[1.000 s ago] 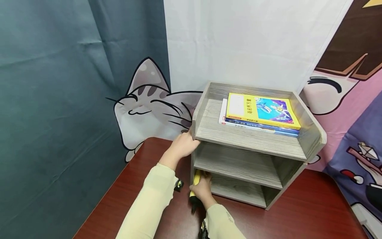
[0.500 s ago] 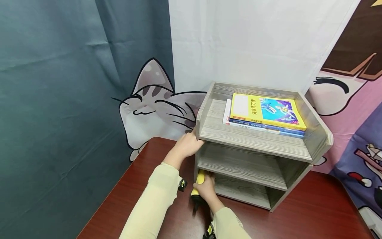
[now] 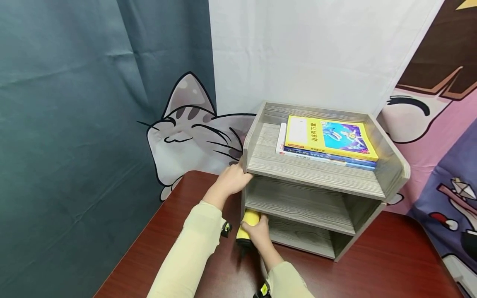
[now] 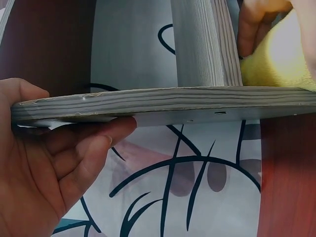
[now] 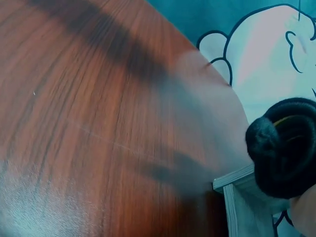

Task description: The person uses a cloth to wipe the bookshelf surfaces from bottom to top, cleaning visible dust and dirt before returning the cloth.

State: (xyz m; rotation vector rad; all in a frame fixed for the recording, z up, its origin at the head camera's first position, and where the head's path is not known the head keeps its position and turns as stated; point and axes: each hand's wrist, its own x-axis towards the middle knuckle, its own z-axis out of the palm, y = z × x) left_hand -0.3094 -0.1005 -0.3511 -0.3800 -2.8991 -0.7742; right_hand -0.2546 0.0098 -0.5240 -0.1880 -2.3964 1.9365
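Observation:
My left hand (image 3: 234,180) grips the left side panel of a grey wood-grain desk shelf (image 3: 316,178) near its upper front corner. In the left wrist view, its thumb and fingers lie on opposite faces of the panel (image 4: 163,102). At the lowest compartment's left end, my right hand (image 3: 259,231) holds a fuzzy yellow roll-shaped thing (image 3: 251,217) with a black end. The yellow pile (image 4: 281,59) appears beside the right fingers in the left wrist view. Its fuzzy black end (image 5: 264,173) faces the right wrist camera; its exact kind is unclear.
Several stacked books (image 3: 331,138), a yellow one uppermost, lie on the shelf's top. The shelf stands on a reddish-brown table (image 3: 167,240). Behind hangs a cloth backdrop (image 3: 320,54) printed with cartoon figures.
The right hand has turned the yellow thing slightly, so more of its yellow side shows under the thumb. The left hand stays on the panel. The head view has shifted a little.

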